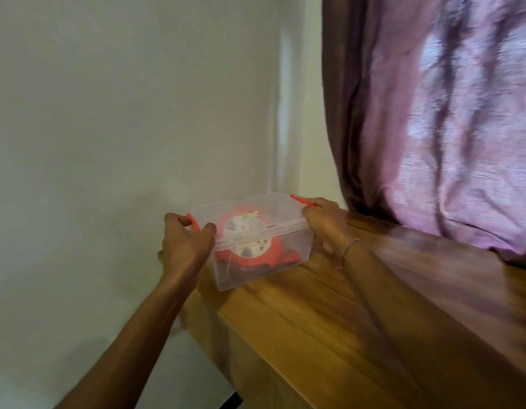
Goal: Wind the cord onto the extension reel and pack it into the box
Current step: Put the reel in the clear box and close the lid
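One clear plastic box [255, 261] sits at the left end of a wooden shelf [359, 320], close to the white wall [108, 113], with its lid [250, 214] on. Through the cloudy plastic the red extension reel [250, 246] shows lying inside, a pale round label on its face; the print on that label is too blurred to read, and the cord cannot be told apart from the reel body. A dark shape low in the box, beside the reel, is also unclear.

Red latches stand out at both short ends: the left latch [193, 222] and the right latch [303, 201], both flipped outward from the lid. The left hand [186, 242] grips the box's left end, thumb and fingers closed around the rim by the latch. The right hand [325, 221] clasps the right end, fingers at the other latch and thumb lower on the side wall; a thin bracelet [348, 246] circles that wrist. Whether the box rests fully on the shelf or is slightly lifted cannot be told.

Mauve curtain [447, 128] hangs to the right, its folds smeared by motion blur.
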A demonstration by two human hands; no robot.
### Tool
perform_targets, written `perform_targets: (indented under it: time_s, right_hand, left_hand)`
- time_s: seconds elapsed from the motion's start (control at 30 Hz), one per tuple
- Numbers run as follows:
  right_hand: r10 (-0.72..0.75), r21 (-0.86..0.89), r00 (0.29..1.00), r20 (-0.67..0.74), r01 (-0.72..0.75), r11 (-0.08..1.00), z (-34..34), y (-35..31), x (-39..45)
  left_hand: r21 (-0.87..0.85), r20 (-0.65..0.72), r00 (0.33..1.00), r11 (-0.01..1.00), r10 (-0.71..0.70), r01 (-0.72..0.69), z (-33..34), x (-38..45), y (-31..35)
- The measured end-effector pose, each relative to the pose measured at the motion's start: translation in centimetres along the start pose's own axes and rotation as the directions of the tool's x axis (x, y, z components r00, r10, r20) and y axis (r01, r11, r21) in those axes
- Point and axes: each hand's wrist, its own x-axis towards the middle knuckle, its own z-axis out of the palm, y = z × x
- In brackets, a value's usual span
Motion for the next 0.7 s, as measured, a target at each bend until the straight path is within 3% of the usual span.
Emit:
perform_targets:
  time_s: [0.37,0.63,0.7]
  right_hand:
    - [0.041,0.199,0.974,0.221,-0.086,0.976,9.6,-1.3,6.2]
    - [0.05,0.209,0.967,0.249,-0.104,0.972,10.2,-1.0,6.8]
    - [0.016,0.157,0.979,0.205,-0.049,0.986,10.3,-1.1,6.8]
  left_hand:
    - [0.047,-0.296,0.954,0.998,0.048,-0.035,-1.9,3.3,-1.8]
    - [0.067,-0.341,0.939,0.998,0.034,-0.012,-1.5,3.5,-2.1]
    - [0.109,-0.34,0.94,0.994,0.039,-0.002,-1.6,3.3,-1.8]
